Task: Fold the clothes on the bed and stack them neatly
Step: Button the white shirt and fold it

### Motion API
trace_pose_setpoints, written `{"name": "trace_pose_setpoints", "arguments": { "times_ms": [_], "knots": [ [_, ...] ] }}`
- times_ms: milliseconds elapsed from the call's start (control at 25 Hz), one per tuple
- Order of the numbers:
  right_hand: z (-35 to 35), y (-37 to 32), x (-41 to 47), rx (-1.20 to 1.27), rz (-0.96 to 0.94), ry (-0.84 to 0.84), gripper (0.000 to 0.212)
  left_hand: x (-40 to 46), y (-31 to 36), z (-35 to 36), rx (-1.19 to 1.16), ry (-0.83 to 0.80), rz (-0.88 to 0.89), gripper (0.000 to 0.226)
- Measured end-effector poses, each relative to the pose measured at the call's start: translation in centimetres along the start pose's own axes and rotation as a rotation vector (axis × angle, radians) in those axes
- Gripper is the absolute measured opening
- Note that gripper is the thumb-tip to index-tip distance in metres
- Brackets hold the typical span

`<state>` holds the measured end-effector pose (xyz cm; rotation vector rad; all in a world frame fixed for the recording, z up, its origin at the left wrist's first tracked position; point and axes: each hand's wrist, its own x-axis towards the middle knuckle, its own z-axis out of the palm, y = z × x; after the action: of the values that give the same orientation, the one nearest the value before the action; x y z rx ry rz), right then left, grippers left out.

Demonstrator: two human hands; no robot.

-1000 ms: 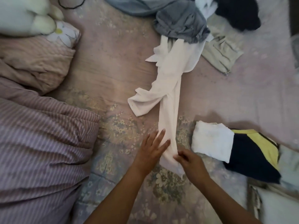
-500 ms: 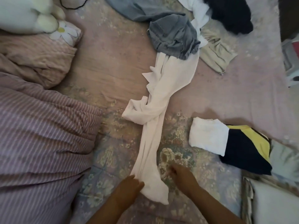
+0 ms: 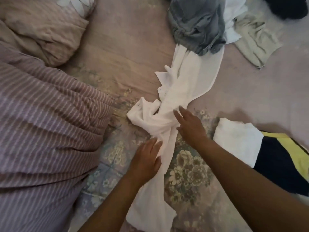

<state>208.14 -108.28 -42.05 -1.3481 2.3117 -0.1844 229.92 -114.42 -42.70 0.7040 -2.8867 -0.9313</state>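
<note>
A long white garment (image 3: 180, 91) lies stretched down the middle of the bed, bunched near its middle, its far end tucked under a grey garment (image 3: 197, 25). My left hand (image 3: 146, 160) rests flat with straight fingers against the garment's left edge. My right hand (image 3: 190, 126) lies with fingers spread on its bunched middle. At the right sits a folded white piece (image 3: 237, 139) beside a folded navy and yellow piece (image 3: 282, 164). A beige garment (image 3: 255, 41) and a dark one (image 3: 287, 7) lie unfolded at the back right.
A striped mauve quilt (image 3: 46, 131) fills the left side. A pink pillow (image 3: 41, 29) with a daisy print lies at the back left. The floral bedsheet (image 3: 189, 173) shows under my arms.
The white garment was drawn toward me, its near end now past my wrists. Both hands moved from its near end up to its bunched middle, and my right hand's pinch opened.
</note>
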Motion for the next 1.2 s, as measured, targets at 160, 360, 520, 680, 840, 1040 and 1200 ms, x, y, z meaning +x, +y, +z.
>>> {"name": "trace_pose_setpoints", "arguments": {
  "times_ms": [160, 360, 520, 680, 840, 1040, 1200],
  "knots": [
    [0.2, 1.4, 5.5, -0.296, -0.149, -0.036, 0.073, 9.7, -1.8, 0.8, 0.225, 0.015, -0.121, 0.069],
    [1.6, 3.0, 3.4, -0.347, -0.271, -0.054, 0.035, 9.0, -2.6, 1.5, 0.528, -0.043, 0.119, 0.059],
    [3.0, 3.2, -3.0, -0.178, -0.299, 0.048, 0.042, 4.8, -1.2, 2.4, 0.462, 0.085, 0.267, 0.06],
    [5.3, 2.5, -10.7, -0.056, -0.317, -0.022, 0.049, -1.5, 1.2, 2.8, 0.452, -0.053, 0.312, 0.066],
    [6.9, 1.3, -17.3, -0.011, -0.327, -0.069, 0.047, -6.5, 3.3, 3.1, 0.439, -0.237, 0.295, 0.065],
    [5.7, 1.3, -17.7, 0.012, -0.205, -0.176, 0.046, -6.5, 3.8, 2.1, 0.23, -0.269, 0.24, 0.033],
    [3.9, 3.0, -12.2, 0.04, -0.12, -0.099, 0.043, 2.6, 3.1, 1.2, 0.106, 0.032, -0.067, 0.016]
  ]
}}
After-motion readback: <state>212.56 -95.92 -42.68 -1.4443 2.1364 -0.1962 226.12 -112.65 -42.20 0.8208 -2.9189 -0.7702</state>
